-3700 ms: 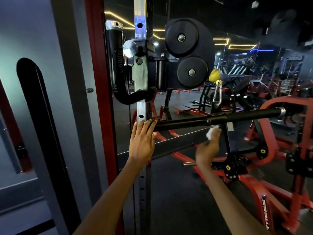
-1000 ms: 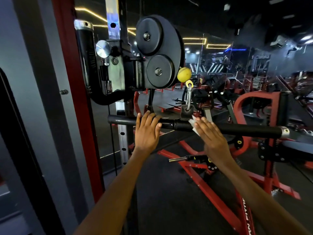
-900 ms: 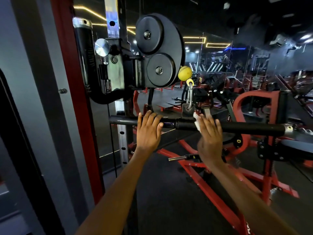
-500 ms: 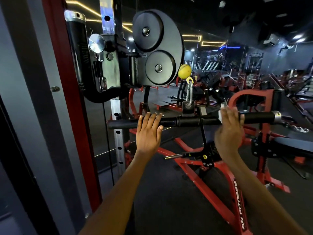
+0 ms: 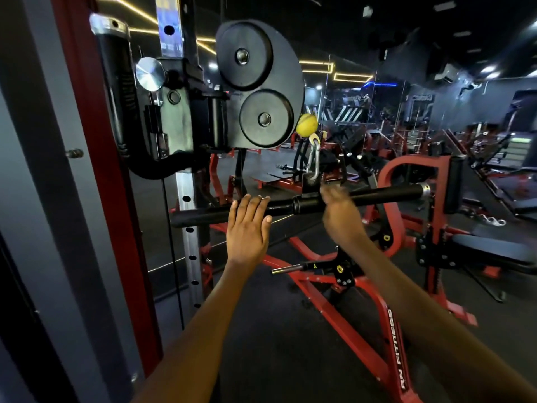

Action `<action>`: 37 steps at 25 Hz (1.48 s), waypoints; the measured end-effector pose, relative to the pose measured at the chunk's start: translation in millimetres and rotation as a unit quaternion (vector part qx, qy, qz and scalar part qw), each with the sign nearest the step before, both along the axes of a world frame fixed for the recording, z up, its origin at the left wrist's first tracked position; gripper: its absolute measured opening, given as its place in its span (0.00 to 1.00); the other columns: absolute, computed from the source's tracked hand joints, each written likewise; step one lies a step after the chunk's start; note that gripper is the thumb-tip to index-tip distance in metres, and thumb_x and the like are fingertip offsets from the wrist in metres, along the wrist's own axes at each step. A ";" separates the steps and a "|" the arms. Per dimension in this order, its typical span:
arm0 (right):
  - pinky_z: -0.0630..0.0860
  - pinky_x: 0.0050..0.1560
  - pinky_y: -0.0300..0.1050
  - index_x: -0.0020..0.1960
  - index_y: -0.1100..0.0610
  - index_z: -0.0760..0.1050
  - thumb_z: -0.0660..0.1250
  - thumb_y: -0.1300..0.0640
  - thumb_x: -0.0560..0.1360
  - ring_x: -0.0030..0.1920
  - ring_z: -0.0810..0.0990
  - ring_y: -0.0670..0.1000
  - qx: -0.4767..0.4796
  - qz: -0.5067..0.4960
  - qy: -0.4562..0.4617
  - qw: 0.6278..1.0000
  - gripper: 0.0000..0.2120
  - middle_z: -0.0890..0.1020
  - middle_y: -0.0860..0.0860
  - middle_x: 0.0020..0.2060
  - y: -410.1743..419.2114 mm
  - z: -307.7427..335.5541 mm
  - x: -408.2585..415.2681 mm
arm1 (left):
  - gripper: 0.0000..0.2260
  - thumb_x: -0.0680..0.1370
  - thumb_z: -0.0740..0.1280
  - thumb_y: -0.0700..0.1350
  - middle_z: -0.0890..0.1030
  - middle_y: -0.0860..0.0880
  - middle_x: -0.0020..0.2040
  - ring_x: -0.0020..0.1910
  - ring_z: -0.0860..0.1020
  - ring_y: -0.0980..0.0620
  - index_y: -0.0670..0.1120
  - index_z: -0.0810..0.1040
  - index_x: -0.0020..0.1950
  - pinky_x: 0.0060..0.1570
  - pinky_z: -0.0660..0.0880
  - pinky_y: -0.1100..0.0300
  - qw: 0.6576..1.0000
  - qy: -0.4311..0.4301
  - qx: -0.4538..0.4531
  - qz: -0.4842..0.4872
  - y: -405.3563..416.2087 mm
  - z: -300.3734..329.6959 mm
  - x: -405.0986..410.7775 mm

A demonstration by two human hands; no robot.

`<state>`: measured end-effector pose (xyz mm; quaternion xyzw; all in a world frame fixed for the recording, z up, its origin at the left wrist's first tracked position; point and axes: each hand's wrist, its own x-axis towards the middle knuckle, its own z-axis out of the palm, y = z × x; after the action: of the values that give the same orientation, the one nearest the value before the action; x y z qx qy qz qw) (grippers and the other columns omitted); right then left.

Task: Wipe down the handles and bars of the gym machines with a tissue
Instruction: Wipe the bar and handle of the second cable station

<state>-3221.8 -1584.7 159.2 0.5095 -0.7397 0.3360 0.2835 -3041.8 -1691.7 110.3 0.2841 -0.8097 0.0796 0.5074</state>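
A straight black cable bar (image 5: 386,196) hangs level from a steel carabiner (image 5: 313,164) under a yellow ball stop (image 5: 306,125). My left hand (image 5: 247,228) rests on the bar's left half, fingers laid straight over the top. My right hand (image 5: 341,219) is motion-blurred at the bar's centre, just right of the swivel clamp, fingers curled over the bar. The tissue is hidden under that hand.
The black pulley housing (image 5: 258,82) and a curved black handle (image 5: 116,91) sit on the drilled steel upright (image 5: 189,228) to the left, beside a red pillar. A red plate-loaded machine frame (image 5: 363,338) stands on the dark floor below the bar. More machines fill the right background.
My right hand slid left along the bar, from near its right end to the centre. The white tissue seen under its fingers no longer shows. My left hand stayed on the bar.
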 end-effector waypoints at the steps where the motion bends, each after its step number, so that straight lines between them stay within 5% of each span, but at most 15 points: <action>1: 0.68 0.67 0.52 0.68 0.66 0.67 0.60 0.76 0.69 0.64 0.71 0.62 0.004 0.037 0.057 0.998 0.28 0.73 0.63 0.63 -4.6 -5.8 4.0 | 0.21 0.83 0.49 0.50 0.76 0.46 0.65 0.70 0.67 0.46 0.44 0.72 0.70 0.75 0.44 0.56 1.000 0.005 0.002 0.001 -0.9 -2.3 0.7; 4: 0.58 0.72 0.56 0.70 0.65 0.66 0.60 0.81 0.62 0.70 0.66 0.59 -0.001 -0.004 0.138 0.990 0.37 0.69 0.59 0.69 21.9 -16.1 -62.6 | 0.22 0.83 0.48 0.50 0.76 0.46 0.65 0.70 0.66 0.46 0.45 0.72 0.70 0.75 0.45 0.56 1.000 0.005 -0.007 0.004 0.0 -7.2 -0.1; 8: 0.53 0.74 0.57 0.75 0.62 0.54 0.51 0.77 0.72 0.74 0.55 0.56 -0.124 -0.131 -0.071 0.981 0.32 0.58 0.58 0.74 38.6 -28.2 -102.2 | 0.21 0.82 0.49 0.50 0.76 0.45 0.64 0.69 0.67 0.45 0.43 0.74 0.68 0.75 0.44 0.55 0.999 0.016 -0.011 0.029 7.6 -8.1 -14.8; 13: 0.55 0.74 0.53 0.72 0.65 0.60 0.49 0.76 0.71 0.73 0.59 0.58 -0.069 0.070 0.209 0.973 0.30 0.65 0.60 0.71 0.0 -47.7 -59.1 | 0.21 0.83 0.48 0.50 0.75 0.44 0.66 0.71 0.65 0.45 0.43 0.72 0.68 0.75 0.44 0.53 0.996 0.032 0.017 0.076 6.7 -16.0 -18.2; 19: 0.59 0.71 0.60 0.71 0.67 0.61 0.53 0.78 0.67 0.72 0.60 0.60 -0.171 -0.026 0.025 0.985 0.32 0.66 0.63 0.69 22.5 -24.3 -120.9 | 0.26 0.84 0.42 0.54 0.75 0.44 0.65 0.71 0.65 0.45 0.43 0.72 0.68 0.75 0.44 0.51 0.995 0.006 0.015 0.098 13.7 -6.0 -26.8; 24: 0.53 0.73 0.52 0.69 0.66 0.66 0.49 0.75 0.67 0.71 0.64 0.60 -0.047 0.117 0.244 0.962 0.31 0.68 0.61 0.69 -12.6 -41.2 -75.9 | 0.31 0.83 0.38 0.58 0.73 0.44 0.68 0.74 0.61 0.44 0.43 0.71 0.70 0.75 0.47 0.46 0.991 -0.009 0.042 0.125 15.2 -3.3 -29.0; 25: 0.52 0.73 0.53 0.69 0.65 0.67 0.50 0.74 0.67 0.70 0.65 0.61 -0.037 0.086 0.241 0.966 0.31 0.69 0.61 0.68 -10.0 -34.1 -98.4 | 0.31 0.83 0.38 0.58 0.72 0.44 0.69 0.74 0.61 0.44 0.43 0.71 0.70 0.75 0.48 0.45 0.991 -0.016 0.036 0.128 15.3 -2.2 -27.4; 27: 0.55 0.72 0.56 0.69 0.63 0.68 0.56 0.75 0.66 0.69 0.66 0.63 -0.022 0.017 0.095 0.995 0.31 0.72 0.61 0.66 1.2 -18.1 -144.2 | 0.32 0.83 0.37 0.59 0.73 0.44 0.69 0.74 0.61 0.44 0.43 0.71 0.69 0.75 0.48 0.45 0.990 -0.015 0.025 0.137 19.5 0.4 -27.5; 30: 0.69 0.65 0.53 0.64 0.61 0.73 0.60 0.73 0.70 0.64 0.70 0.60 -0.009 0.032 -0.068 0.997 0.24 0.76 0.60 0.60 1.0 5.5 -153.6 | 0.33 0.82 0.39 0.60 0.69 0.41 0.72 0.76 0.58 0.43 0.39 0.69 0.70 0.75 0.43 0.47 0.982 0.037 0.046 0.177 39.7 21.5 -59.4; 34: 0.70 0.60 0.46 0.62 0.62 0.75 0.58 0.70 0.74 0.61 0.73 0.56 0.040 0.206 0.019 0.977 0.18 0.76 0.57 0.60 -8.8 11.5 -102.0 | 0.27 0.83 0.42 0.58 0.58 0.45 0.78 0.77 0.54 0.45 0.45 0.58 0.77 0.75 0.44 0.49 0.982 -0.079 -0.005 0.171 55.5 46.6 -126.4; 37: 0.70 0.59 0.44 0.62 0.61 0.76 0.58 0.70 0.74 0.60 0.75 0.55 0.055 0.211 -0.022 0.976 0.18 0.77 0.55 0.59 -7.6 7.1 -127.4 | 0.29 0.82 0.37 0.61 0.52 0.48 0.79 0.77 0.54 0.43 0.49 0.53 0.78 0.75 0.46 0.47 0.964 -0.115 0.029 0.236 40.7 33.8 -133.4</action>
<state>-3349.1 -1592.3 166.3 0.6611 -0.6390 0.3584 0.1617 -3175.2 -1651.0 144.0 0.4709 -0.7744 0.2053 0.3693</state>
